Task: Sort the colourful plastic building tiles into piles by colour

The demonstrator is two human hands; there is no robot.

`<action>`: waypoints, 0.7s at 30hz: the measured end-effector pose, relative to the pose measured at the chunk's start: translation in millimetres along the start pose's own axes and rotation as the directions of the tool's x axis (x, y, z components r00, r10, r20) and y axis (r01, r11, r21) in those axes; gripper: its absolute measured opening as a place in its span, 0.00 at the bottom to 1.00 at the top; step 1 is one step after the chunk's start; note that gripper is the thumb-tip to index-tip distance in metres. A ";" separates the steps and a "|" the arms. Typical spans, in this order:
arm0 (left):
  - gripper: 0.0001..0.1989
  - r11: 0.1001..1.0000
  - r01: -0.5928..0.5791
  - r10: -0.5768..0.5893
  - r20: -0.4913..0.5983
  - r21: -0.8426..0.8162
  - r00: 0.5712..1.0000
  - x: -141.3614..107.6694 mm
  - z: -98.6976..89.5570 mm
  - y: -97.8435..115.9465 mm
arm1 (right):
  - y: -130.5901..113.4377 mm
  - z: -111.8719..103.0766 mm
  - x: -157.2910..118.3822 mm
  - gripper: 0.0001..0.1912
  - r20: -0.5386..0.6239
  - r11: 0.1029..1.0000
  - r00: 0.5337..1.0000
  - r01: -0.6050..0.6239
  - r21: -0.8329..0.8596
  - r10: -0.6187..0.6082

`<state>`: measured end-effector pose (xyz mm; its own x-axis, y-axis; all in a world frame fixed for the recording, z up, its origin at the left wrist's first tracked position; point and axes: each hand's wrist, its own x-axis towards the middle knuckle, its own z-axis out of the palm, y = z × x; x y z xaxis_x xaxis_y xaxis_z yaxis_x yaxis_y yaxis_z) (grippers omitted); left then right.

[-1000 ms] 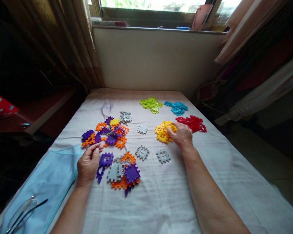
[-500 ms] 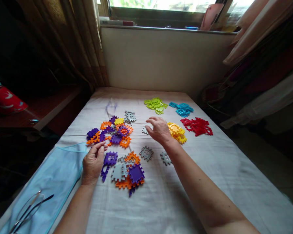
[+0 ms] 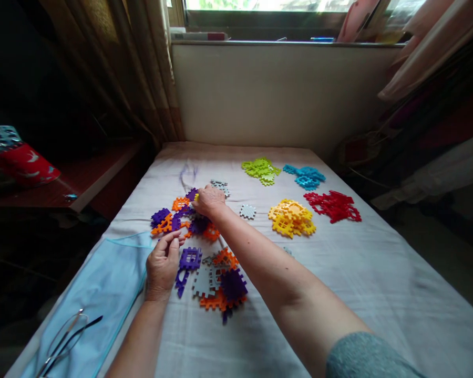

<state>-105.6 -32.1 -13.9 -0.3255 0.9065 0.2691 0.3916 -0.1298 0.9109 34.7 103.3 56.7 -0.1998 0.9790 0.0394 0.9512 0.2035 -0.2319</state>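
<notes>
My right hand (image 3: 209, 201) reaches across into a mixed pile of toothed plastic building pieces, its fingers closed at the yellow piece (image 3: 196, 197), which is mostly hidden. Around it lie orange pieces (image 3: 180, 203) and purple pieces (image 3: 160, 216). My left hand (image 3: 163, 265) rests palm up beside this pile, fingers loosely curled and apart from the thumb, with nothing visible in it. Just right of it lies a purple window piece (image 3: 190, 258). A nearer heap has grey pieces (image 3: 204, 281) and a purple square (image 3: 234, 284).
Sorted heaps of green (image 3: 260, 169), blue (image 3: 307, 178), red (image 3: 333, 206) and yellow (image 3: 291, 218) pieces lie to the right. A lone grey square (image 3: 248, 211) and a grey heap (image 3: 220, 187) are nearer the middle. Glasses (image 3: 69, 336) lie on a light-blue cloth (image 3: 102, 283).
My right hand has moved left from beside the yellow heap to the yellow piece in the mixed pile. My left hand stays in place; the view has shifted slightly.
</notes>
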 end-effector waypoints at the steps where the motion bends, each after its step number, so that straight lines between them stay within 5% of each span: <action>1: 0.18 1.000 0.000 0.000 0.002 -0.001 1.000 -0.1 -0.1 -0.3 | -1.5 2.0 2.7 0.20 0.013 1.000 1.000 -0.003 0.001 0.003; 6: 0.18 1.000 -0.007 0.007 0.004 0.006 1.000 -0.3 -0.6 -0.7 | -2.4 5.6 7.2 0.18 0.019 1.000 1.000 -0.009 0.015 0.009; 11: 0.18 1.000 0.005 -0.005 -0.001 0.001 1.000 -0.7 0.0 1.3 | 23.1 -4.4 -6.7 0.19 -0.109 0.993 0.993 -0.025 0.114 0.037; 21: 0.20 0.998 -0.037 0.036 0.012 0.041 0.999 0.5 -0.2 -1.8 | 176.1 -31.3 -117.6 0.20 -0.475 0.993 0.873 -0.110 0.030 0.111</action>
<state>-106.7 -31.5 -15.3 -0.3004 0.9060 0.2982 0.4386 -0.1464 0.8867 233.1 24.3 41.7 0.0432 0.8813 0.4706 0.9599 0.0940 -0.2641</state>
